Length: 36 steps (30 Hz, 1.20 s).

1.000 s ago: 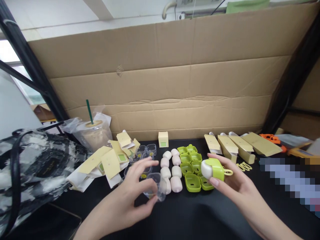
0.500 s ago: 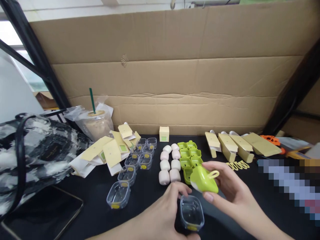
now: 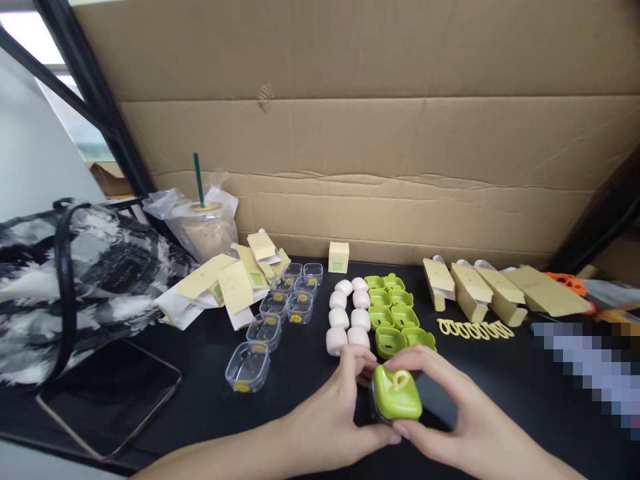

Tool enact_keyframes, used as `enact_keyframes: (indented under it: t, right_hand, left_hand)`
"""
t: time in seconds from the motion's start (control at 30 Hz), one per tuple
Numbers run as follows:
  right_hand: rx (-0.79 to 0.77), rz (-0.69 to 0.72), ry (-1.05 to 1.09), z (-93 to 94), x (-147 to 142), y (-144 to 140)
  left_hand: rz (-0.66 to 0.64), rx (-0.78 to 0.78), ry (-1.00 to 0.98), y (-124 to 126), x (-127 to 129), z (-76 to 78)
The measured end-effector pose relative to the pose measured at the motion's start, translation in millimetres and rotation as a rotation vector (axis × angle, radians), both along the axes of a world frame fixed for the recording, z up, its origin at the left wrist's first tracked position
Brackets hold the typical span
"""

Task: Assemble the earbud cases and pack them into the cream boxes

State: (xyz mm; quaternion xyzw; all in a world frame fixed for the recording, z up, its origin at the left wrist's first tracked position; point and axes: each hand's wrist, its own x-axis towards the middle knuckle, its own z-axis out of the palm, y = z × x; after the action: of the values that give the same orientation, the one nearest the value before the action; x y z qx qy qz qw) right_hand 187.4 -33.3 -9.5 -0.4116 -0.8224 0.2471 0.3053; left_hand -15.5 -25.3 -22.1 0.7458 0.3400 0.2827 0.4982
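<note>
Two hands, one little package, going by the head camera. The right hand (image 3: 473, 415) has a glossy lime-green lid (image 3: 395, 403) pinched between thumb and fingers, pale yellow loop (image 3: 401, 380) on top. The left hand (image 3: 334, 408) is curled around the clear cup (image 3: 376, 405) right underneath, so lid and cup sit together between the hands, low over the black table (image 3: 200, 427).

My read: the step here is seating the lid on the cup. That calls for corners lined up and an even press while the left steadies the base. Can't tell if it's fully on, and whatever's inside is hidden.

Containers, then: over to the left, about eight more see-through cups (image 3: 247, 368), yellow stickers showing on several, no contents I can make out. Lime-green shells (image 3: 391, 342) sit open side up in two columns, slots in some floors. Whitish-pink puffs (image 3: 339, 318) lie loose just beside them. At the back, a bagged drink cup (image 3: 210, 233) with a green straw (image 3: 199, 180) looks beige; can't tell what's in it.
</note>
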Motion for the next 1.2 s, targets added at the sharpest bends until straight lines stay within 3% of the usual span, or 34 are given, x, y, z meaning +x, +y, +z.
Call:
enact_keyframes:
  t: [0.27, 0.6, 0.77, 0.9, 1.0, 1.07, 1.2]
  right_hand:
    - [-0.070, 0.011, -0.011, 2.2, 0.8, -0.2]
    - [-0.023, 0.063, -0.054, 6.8, 1.1, -0.3]
    - [-0.032, 0.042, -0.094, 6.3, -1.2, -1.8]
    - [0.077, 0.094, -0.160, 10.7, 2.9, 0.2]
    - [0.304, -0.054, -0.174, 21.4, 19.4, 21.5]
    - [0.488, -0.300, -0.361, 33.1, 37.7, 47.2]
    - [0.548, -0.500, -0.557, 49.2, 77.4, 104.6]
  left_hand:
    - [-0.012, 0.019, 0.021, -0.3, -0.9, -1.3]
    - [0.016, 0.020, 0.052, -1.1, -1.2, 0.3]
    - [-0.002, 0.086, 0.086, 0.3, -2.0, -0.1]
    - [-0.065, 0.218, 0.076, 6.8, -3.7, -12.1]
    - [-0.073, 0.350, 0.056, 13.1, -4.9, -24.5]
    - [-0.071, 0.418, 0.087, 15.8, -5.6, -28.8]
    - [-0.055, 0.525, 0.229, 18.0, -6.4, -25.8]
